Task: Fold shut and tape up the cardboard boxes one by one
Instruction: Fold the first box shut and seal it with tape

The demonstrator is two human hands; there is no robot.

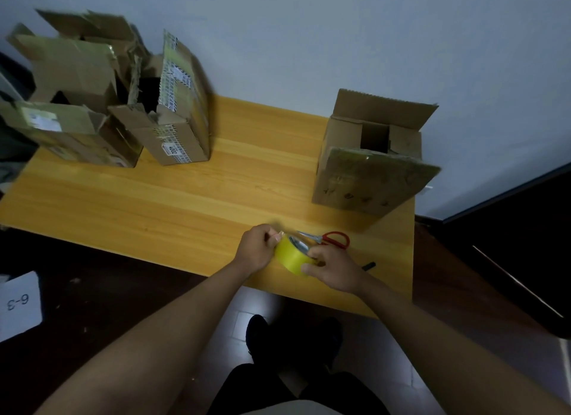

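Head view: tape roll between hands, right grip clasping roll, left grip pinching its edge

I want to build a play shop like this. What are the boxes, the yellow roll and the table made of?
Box: brown corrugated cardboard, matte; a wavy cut edge shows on its open flap.
Yellow roll: looks like plastic packing tape, glossy, slightly see-through.
Table: looks like wood or wood-look board; smooth, with straight grain lines.
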